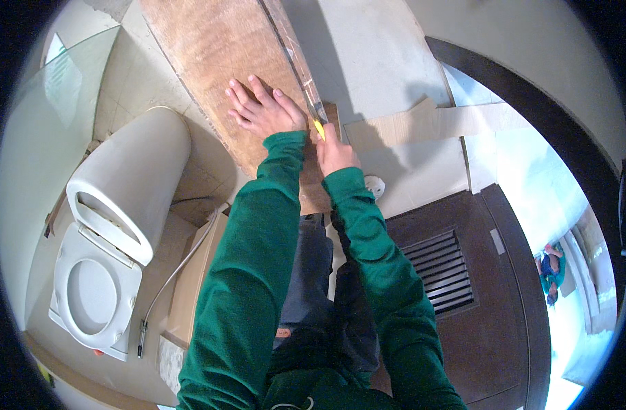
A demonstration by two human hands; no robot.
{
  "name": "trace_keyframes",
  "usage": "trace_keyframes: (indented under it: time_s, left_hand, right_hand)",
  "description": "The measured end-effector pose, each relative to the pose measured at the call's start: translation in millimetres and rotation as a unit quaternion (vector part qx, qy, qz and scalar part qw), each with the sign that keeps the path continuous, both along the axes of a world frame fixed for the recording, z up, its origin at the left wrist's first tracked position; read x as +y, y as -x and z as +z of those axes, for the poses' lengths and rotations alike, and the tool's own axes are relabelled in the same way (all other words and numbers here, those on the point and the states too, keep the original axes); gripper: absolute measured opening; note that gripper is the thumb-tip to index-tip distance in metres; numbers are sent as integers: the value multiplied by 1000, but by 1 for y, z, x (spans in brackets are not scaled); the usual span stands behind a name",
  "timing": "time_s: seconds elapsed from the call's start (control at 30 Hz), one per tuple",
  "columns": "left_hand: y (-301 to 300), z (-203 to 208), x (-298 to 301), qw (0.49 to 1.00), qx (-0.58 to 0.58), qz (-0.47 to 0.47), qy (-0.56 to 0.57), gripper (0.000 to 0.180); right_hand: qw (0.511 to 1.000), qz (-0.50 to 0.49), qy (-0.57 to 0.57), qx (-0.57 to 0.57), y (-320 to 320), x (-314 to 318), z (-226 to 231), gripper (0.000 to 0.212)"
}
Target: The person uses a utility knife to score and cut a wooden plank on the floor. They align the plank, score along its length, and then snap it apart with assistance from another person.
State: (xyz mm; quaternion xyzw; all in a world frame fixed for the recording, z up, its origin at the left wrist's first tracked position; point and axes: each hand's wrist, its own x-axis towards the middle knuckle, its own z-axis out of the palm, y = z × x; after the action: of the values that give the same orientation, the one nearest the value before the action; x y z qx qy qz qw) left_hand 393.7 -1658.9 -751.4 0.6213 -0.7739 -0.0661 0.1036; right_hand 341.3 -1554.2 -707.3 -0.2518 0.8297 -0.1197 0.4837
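Note:
A wide wooden board [196, 51] slopes away in front of me, with a dark strip [285, 41] along its right edge. My left hand [268, 113] lies on the board's face, fingers spread, holding nothing. Beside it, at the right edge, my right hand [337, 150] is closed around a yellow utility knife [319, 130]. The knife's tip points up along the dark strip and seems to touch it; the blade itself is too small to make out.
To the left stands a white toilet [138, 167] with its lid raised. A grey hose runs to a slim dark tool [142, 339] near a cardboard-coloured box [196, 273]. On the right are a light plank [395, 126], a small white disc [375, 186] and a dark door with a slatted vent [439, 273].

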Motion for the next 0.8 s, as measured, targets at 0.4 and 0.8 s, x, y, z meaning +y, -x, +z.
trace_keyframes:
  time_s: [0.4,0.8]
  left_hand:
    - [0,0,-1,1000,-10,-5,10,51]
    - [0,1,1,1000,-14,1,-2,53]
  right_hand:
    - [997,33,-68,-32,-11,51,-3,24]
    - [995,36,-82,-44,-20,92,14,17]
